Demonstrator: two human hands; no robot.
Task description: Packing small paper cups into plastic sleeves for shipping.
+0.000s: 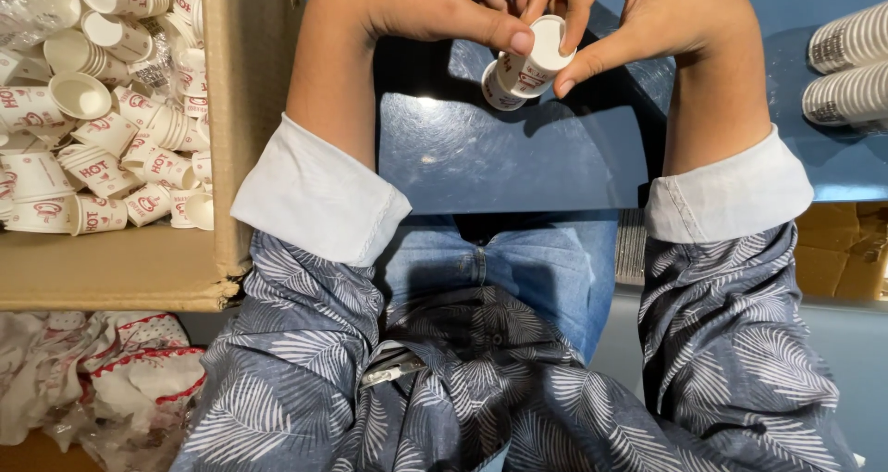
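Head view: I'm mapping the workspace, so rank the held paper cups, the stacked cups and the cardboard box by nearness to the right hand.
1. Held paper cups, touching the right hand.
2. Stacked cups, far right on the blue table.
3. Cardboard box, left side.

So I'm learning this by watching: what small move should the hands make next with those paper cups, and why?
Probably ease the outer cup off: the left hand and right hand pinch a short stack of nested paper cups, tilted above the blue table, thumbs on its rim.

Left hand (pixel 416 9) and right hand (pixel 666 14) pinch stacked paper cups (pixel 527 65).
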